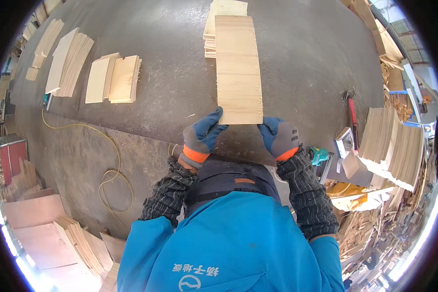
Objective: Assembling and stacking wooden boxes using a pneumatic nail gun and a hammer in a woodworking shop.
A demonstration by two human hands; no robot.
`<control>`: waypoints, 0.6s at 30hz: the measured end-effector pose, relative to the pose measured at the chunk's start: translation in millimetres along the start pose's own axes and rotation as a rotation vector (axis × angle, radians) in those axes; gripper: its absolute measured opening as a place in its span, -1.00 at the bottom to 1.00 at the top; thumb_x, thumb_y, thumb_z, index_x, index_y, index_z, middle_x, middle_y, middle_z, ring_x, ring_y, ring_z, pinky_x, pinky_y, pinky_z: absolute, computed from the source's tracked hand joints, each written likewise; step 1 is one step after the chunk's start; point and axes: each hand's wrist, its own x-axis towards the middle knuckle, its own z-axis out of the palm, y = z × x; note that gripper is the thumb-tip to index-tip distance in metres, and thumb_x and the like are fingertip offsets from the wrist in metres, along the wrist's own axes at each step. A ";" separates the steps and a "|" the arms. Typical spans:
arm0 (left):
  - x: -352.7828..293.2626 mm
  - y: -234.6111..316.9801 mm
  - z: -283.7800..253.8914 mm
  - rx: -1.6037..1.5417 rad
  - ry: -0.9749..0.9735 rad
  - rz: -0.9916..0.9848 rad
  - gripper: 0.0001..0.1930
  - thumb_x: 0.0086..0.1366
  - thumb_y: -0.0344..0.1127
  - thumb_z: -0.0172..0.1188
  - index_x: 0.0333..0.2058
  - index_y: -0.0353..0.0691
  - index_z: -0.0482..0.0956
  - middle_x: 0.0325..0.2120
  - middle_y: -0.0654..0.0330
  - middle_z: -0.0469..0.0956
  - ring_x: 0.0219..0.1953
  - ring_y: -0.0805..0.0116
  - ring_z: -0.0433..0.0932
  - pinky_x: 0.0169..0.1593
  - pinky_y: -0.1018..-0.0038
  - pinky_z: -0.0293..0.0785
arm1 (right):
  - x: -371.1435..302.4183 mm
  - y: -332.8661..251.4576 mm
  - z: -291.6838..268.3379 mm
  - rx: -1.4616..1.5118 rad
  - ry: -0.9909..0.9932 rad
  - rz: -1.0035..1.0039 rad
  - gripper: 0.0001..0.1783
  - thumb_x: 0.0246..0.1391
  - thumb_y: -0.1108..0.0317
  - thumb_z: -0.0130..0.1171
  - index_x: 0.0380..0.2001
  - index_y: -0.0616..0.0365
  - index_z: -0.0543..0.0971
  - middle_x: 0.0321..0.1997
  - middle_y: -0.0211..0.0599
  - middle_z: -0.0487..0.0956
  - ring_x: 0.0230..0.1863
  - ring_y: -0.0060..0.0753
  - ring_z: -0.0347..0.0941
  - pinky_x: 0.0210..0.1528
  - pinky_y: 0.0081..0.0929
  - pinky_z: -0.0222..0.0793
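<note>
A long, pale wooden board (239, 73) lies lengthwise before me, its near end between my two gloved hands. My left hand (203, 134), in a blue and grey glove with an orange cuff, grips the near left corner. At the near right corner, my right hand (280, 136) grips the board in a matching glove. The board's far end overlaps a stack of similar wooden pieces (224, 8), hiding part of it. Whether the board rests on the dark table (175, 73) or is held just above it, I cannot tell.
Several stacks of thin boards (124, 80) stand on the table's left side. Toward the right are a red-handled hammer (352, 114), a green power tool (319, 155) and a large board stack (392, 146). A yellow hose (118, 151) coils at the lower left. Wood scraps (370, 233) heap at the lower right.
</note>
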 end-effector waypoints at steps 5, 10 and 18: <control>-2.3 3.1 2.2 0.017 0.032 0.062 -0.57 0.29 -0.47 0.51 0.14 -0.28 0.72 0.00 0.00 0.77 -0.03 0.34 0.75 0.07 0.42 0.70 | -4.7 -14.2 -5.8 -0.332 0.061 -0.168 -0.78 0.36 0.26 0.20 -0.08 0.11 0.71 -0.24 0.02 0.72 -0.23 0.14 0.67 -0.20 -0.02 0.57; -6.8 1.0 0.9 -0.007 -0.015 -0.134 -0.57 0.35 -0.41 0.48 0.18 -0.28 0.69 0.05 -0.03 0.75 0.02 0.31 0.75 0.11 0.40 0.68 | -6.3 -13.9 2.5 -0.419 0.023 -0.113 -0.78 0.36 0.23 0.19 -0.10 0.08 0.70 -0.22 0.02 0.72 -0.18 0.17 0.66 -0.17 0.02 0.56; -2.0 7.2 1.1 0.095 0.006 -0.052 -0.57 0.30 -0.40 0.52 0.14 -0.28 0.72 0.00 -0.05 0.77 -0.04 0.31 0.78 0.04 0.41 0.72 | 0.6 -8.0 -3.5 -0.269 -0.040 -0.082 -0.75 0.36 0.22 0.20 -0.06 0.12 0.70 -0.17 0.05 0.73 -0.14 0.20 0.66 -0.11 0.02 0.58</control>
